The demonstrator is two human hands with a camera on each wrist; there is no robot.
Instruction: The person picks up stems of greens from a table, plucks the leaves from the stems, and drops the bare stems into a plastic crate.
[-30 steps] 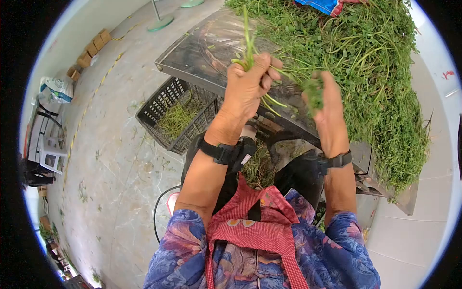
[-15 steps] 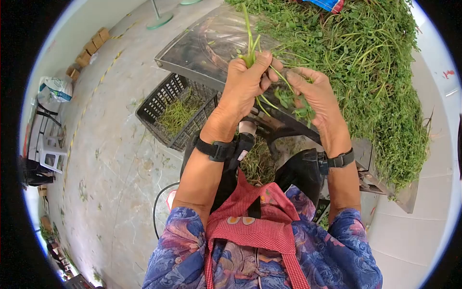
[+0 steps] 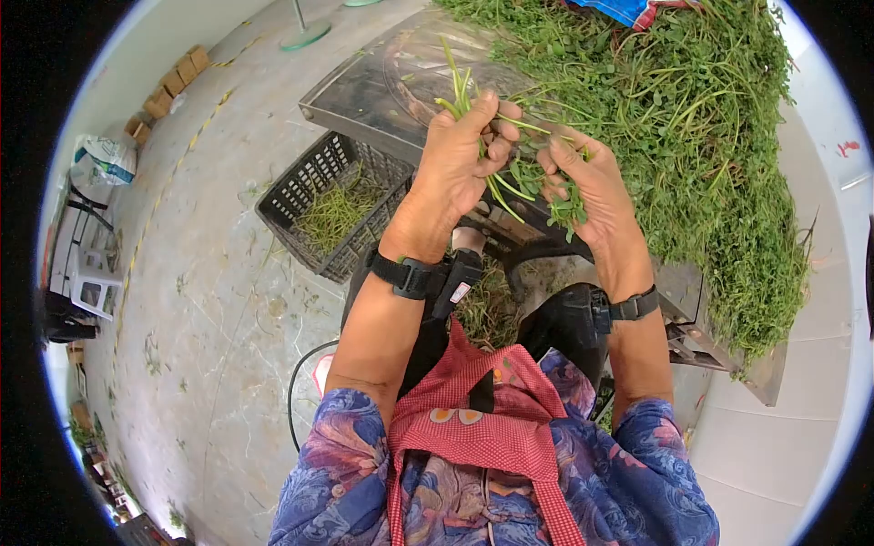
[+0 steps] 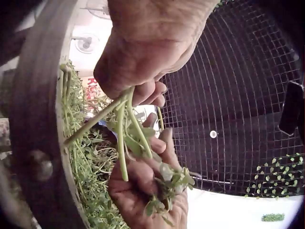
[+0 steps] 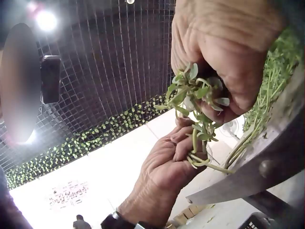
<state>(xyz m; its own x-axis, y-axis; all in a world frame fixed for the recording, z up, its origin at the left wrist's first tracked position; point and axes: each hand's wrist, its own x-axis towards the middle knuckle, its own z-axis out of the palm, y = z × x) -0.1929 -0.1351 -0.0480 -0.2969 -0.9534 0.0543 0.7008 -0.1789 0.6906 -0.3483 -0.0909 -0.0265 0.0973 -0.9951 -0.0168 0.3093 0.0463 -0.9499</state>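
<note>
My left hand pinches several green stems between thumb and fingers above the table's near edge; their bare ends stick up past the thumb. Beside it on the right, my right hand has its fingers curled round leafy sprigs, and a stem stretches between the two hands. In the left wrist view the stems hang below the left hand, with the right hand beneath. The right wrist view shows leaves at the right hand, close to the left hand.
A large heap of greens covers the right side of the metal table. Below its left end, a black crate on the floor holds loose stems. A blue and red bag lies on the heap. Plant scraps lie between the legs.
My right hand, blurred with its fingers extended a second ago, has come in toward the left and curled its fingers round the greens. The left hand keeps its stems, slightly shifted and tilted.
</note>
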